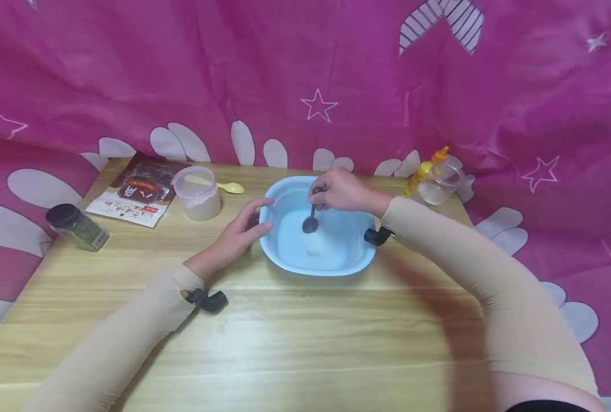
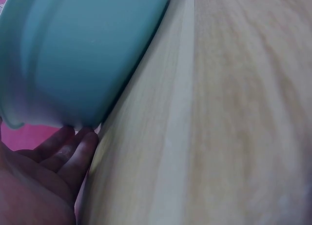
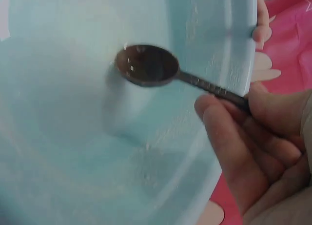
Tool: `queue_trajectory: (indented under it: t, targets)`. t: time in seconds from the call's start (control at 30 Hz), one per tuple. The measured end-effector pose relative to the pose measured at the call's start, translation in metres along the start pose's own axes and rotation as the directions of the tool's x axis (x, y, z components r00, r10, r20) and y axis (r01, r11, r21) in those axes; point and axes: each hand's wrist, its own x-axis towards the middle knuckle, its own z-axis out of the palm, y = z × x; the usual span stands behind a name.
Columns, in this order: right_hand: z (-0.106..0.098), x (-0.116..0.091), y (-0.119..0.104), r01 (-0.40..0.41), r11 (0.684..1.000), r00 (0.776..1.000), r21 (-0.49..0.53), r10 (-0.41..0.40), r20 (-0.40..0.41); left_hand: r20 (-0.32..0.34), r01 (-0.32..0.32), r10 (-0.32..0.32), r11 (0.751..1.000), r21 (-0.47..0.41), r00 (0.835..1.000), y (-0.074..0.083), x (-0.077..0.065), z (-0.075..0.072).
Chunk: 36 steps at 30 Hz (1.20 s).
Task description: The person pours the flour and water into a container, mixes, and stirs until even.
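A light-blue plastic basin (image 1: pixel 312 264) stands on the wooden table. At its left side, my left hand (image 1: pixel 235 234) grips the rim with thumb and index finger, while the other fingers (image 2: pixel 80 156) rest against the outer wall. My right hand (image 1: pixel 341 191) reaches over the far rim and pinches the handle of a dark measuring spoon (image 3: pixel 148 66) between thumb and fingers. The spoon's round bowl faces up inside the basin, with small glints in it. A pale, whitish patch shows on the basin's floor below, and fine droplets or grains cling to its inner wall.
Left of the basin are a clear tub (image 1: pixel 198 203) of pale powder, a yellow spoon (image 1: pixel 231 187), a brown-and-white food packet (image 1: pixel 139 189) and a black-capped jar (image 1: pixel 81 228). A yellow bottle (image 1: pixel 420 176) and a clear cup (image 1: pixel 439 182) stand at back right. A pink curtain (image 1: pixel 264 68) hangs behind.
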Motion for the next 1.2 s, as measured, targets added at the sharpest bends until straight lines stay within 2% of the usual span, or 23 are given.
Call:
queue_trajectory:
  t: [0.1,0.17,0.23,0.37,0.47,0.57,0.7,0.8,0.93,1.07,1.2]
  targets:
    - [-0.004,-0.001,0.006,-0.038,0.999,0.997,-0.037,0.035,-0.065,0.002,0.002,-0.002,1.0,0.01,1.0,0.0,0.0,0.001]
    - [-0.007,-0.003,0.009,-0.054,0.996,0.996,-0.066,0.048,-0.08,-0.003,0.001,-0.001,1.0,0.022,1.0,0.001,0.001,0.001]
    - [-0.009,-0.006,0.009,-0.069,0.996,0.996,-0.062,0.065,-0.061,-0.007,-0.002,0.002,1.0,0.028,1.0,0.003,0.002,0.0]
    - [-0.007,-0.007,0.008,-0.07,0.998,0.997,-0.005,0.07,0.034,-0.01,0.004,-0.004,0.999,0.034,1.0,0.005,0.003,-0.001]
    - [-0.004,-0.004,0.006,-0.058,0.997,0.997,0.045,0.055,0.052,-0.008,0.013,-0.013,0.999,0.035,1.0,0.004,0.001,-0.001]
    - [-0.002,-0.001,0.007,-0.056,0.997,0.998,0.061,0.056,0.004,-0.009,0.019,-0.019,0.999,0.031,1.0,0.002,0.0,0.0]
    - [-0.005,0.0,0.014,-0.081,0.996,0.994,0.022,0.083,-0.071,-0.009,0.017,-0.016,0.999,0.028,1.0,0.001,0.0,0.001]
    - [-0.01,-0.003,0.019,-0.112,0.994,0.99,-0.007,0.111,-0.084,-0.008,0.006,-0.006,1.0,0.027,1.0,0.001,0.001,0.001]
    - [-0.011,-0.008,0.019,-0.132,0.99,0.991,0.04,0.132,0.013,-0.008,-0.001,0.002,1.0,0.028,1.0,0.001,0.003,0.001]
    - [0.0,-0.009,0.015,-0.099,0.983,0.988,0.158,0.077,0.137,-0.01,0.005,-0.005,0.999,0.032,1.0,0.0,0.002,0.0]
    - [0.011,-0.003,0.009,-0.076,0.964,0.99,0.254,0.043,0.135,-0.014,0.004,-0.003,1.0,0.026,1.0,-0.002,0.0,0.002]
